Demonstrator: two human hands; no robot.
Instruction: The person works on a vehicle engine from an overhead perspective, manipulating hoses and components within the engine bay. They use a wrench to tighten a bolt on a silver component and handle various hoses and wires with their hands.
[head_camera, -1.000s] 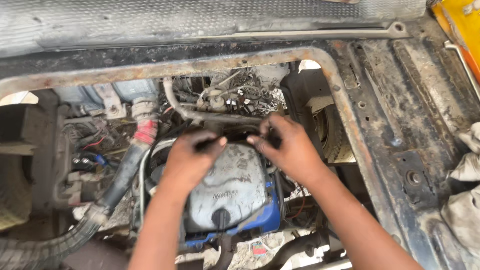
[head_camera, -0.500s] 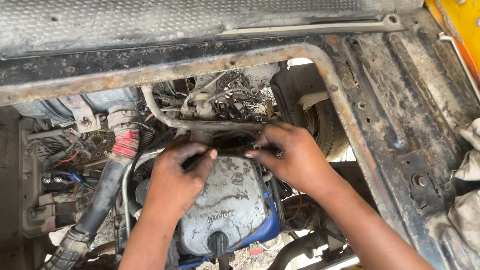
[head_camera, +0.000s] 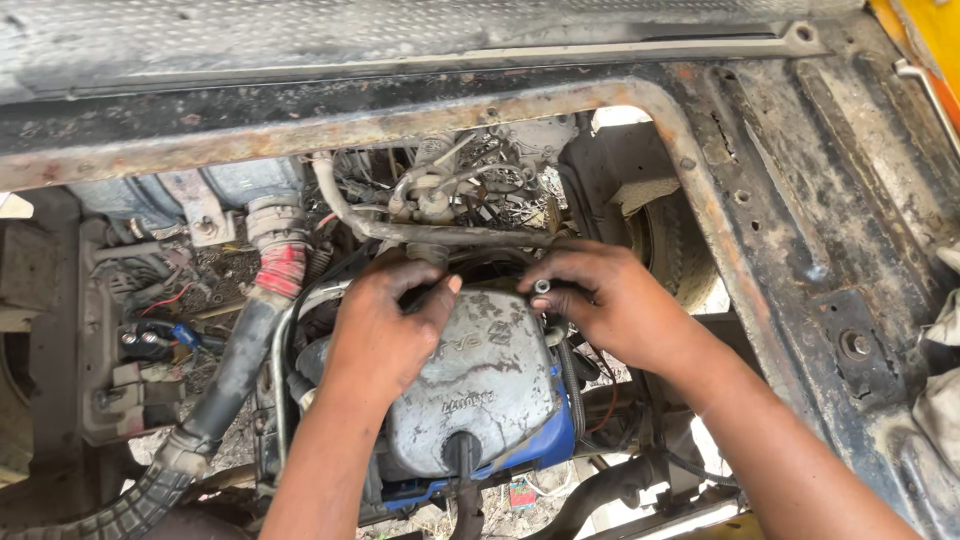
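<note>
While the left hand (head_camera: 385, 335) is pressing down on the upper left edge of the grey engine cover (head_camera: 480, 385) at the centre of the frame, its fingers are curling closed over a thin black hose (head_camera: 478, 262) that arches above the cover; the right hand (head_camera: 605, 305), just right of centre, is pinching the other end of that hose, whose small round metal fitting (head_camera: 541, 286) is showing between thumb and forefinger. Compared with half a second ago, the hands are sitting closer together and the fitting is now turned up into view, which suggests the hose end is being drawn free or lined up over the cover; the view has also drifted slightly. Below the cover a blue housing (head_camera: 555, 440) is peeking out; to the left a ribbed black hose (head_camera: 235, 370) with a red-taped joint (head_camera: 282, 268) is running down; a rusty frame rail (head_camera: 330, 125) is crossing the upper part, and a tyre (head_camera: 665, 245) is showing at right.
</note>
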